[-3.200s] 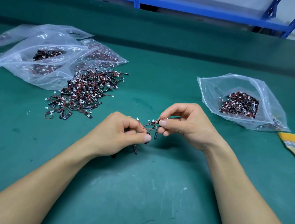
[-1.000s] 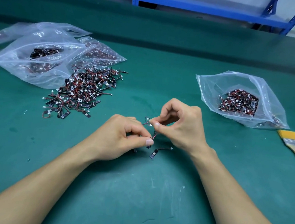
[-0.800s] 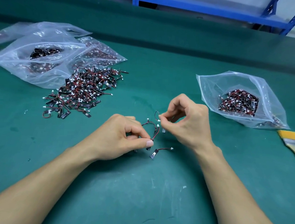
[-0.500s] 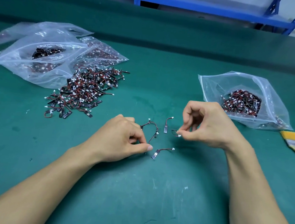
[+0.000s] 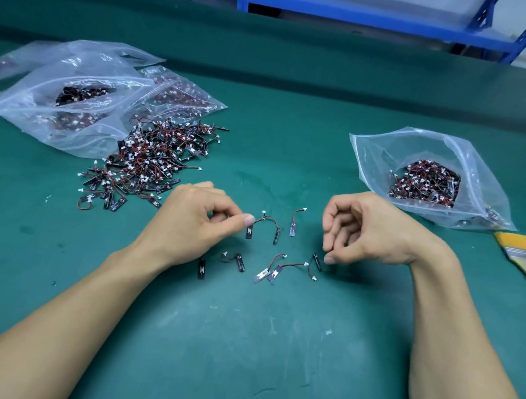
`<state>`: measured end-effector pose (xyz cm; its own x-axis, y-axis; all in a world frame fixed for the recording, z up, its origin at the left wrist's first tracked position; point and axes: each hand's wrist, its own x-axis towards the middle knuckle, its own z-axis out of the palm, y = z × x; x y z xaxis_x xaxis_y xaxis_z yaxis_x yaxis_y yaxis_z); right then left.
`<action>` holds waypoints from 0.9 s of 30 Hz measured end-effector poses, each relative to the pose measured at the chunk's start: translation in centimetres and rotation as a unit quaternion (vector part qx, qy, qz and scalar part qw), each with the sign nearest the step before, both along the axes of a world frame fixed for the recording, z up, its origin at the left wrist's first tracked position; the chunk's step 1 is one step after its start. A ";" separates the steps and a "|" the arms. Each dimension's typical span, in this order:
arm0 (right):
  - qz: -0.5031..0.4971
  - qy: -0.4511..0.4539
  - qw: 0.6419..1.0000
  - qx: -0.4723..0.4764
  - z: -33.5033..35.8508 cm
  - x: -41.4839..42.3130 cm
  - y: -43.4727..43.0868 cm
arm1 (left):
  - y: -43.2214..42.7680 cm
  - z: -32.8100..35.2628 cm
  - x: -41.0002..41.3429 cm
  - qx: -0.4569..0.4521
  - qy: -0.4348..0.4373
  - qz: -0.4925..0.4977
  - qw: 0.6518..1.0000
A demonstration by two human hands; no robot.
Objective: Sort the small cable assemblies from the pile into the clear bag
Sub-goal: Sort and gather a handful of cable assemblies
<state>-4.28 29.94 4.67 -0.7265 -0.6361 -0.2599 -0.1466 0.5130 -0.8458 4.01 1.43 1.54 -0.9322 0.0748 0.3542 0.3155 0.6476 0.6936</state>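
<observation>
Clump I held is now teased apart: cable assemblies (image 5: 276,265) lie singly on surface (image 5: 243,340) | left hand (image 5: 196,222) pinches arched assembly (image 5: 269,220) | right hand (image 5: 370,231) released, empty | judged ready for clear bag (image 5: 386,153); pile (image 5: 153,161) remains.

- A person's bare left hand (image 5: 196,222) reaches in from the lower left, knuckles up, with the thumb and forefinger pressed together at their tips to pinch one end of a small red-and-black cable assembly (image 5: 267,220); the other fingers are tucked under the palm.
- The bare right hand (image 5: 367,230) sits opposite, palm turned towards the left hand, fingers loosely curled and holding nothing, thumb angled downward.
- The left forearm (image 5: 70,319) and right forearm (image 5: 452,343), both uncovered, run in from the bottom corners, and the hands are apart.
</observation>
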 end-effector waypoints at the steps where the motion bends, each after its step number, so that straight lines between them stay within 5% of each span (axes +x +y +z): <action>1: -0.003 -0.002 1.000 0.001 -0.2 -0.1 0.0 | -0.4 -0.1 -0.2 0.005 0.001 0.012 1.000; 12: 0.028 -0.025 0.999 0.027 -1.4 -0.5 -0.6 | -3.2 -1.8 -1.9 0.045 -0.012 0.089 0.995; 27: -0.121 0.031 0.991 -0.043 -3.1 -1.5 -1.9 | -3.3 -2.2 -2.3 -0.012 -0.018 0.061 0.998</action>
<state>-5.76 28.00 1.54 -0.8736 -0.4587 -0.1623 -0.0812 0.4663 -0.8809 1.66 -1.87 -0.66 -0.9468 -0.0311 0.3204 0.2096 0.6959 0.6869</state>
